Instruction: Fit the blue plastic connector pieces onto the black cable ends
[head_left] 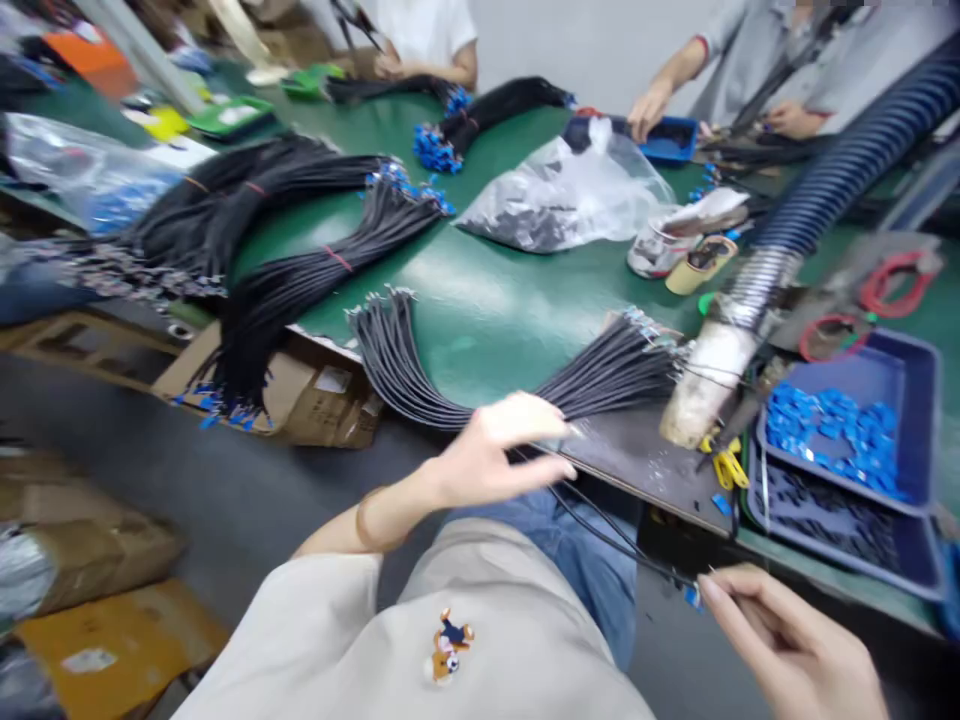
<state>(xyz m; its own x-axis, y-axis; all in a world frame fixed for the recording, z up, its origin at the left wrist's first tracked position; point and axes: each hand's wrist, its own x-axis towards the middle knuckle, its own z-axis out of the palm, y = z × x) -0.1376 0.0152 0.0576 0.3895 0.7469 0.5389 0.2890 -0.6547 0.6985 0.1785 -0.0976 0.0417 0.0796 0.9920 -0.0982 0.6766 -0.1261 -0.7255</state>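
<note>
Fingers of the right hand (806, 635), thumb and index tip, pinch together on a thin black cable (649, 564) close to a small blue connector (694, 598). Left hand (499, 455): thumb and index stand apart at the tips, slightly blurred; cannot tell whether they grip the cable. Cable location: runs as two strands from just beside the left hand, down to the right hand, in front of the table edge and above the lap.

Immediately behind the left hand, a curved bundle of dark grey cables (394, 360) lies along the edge of the green table (480, 290). Further left, a black cable bundle (322, 265) with a red band hangs partly over the edge. At right: blue tray (921, 420) containing blue pieces, overlapping a lower tray of black pieces; yellow-handled tool (727, 466) beside them; ribbed hose (862, 160) above. Across the table, a co-worker's hand (649, 108) reaches to a small blue bin (671, 140).
</note>
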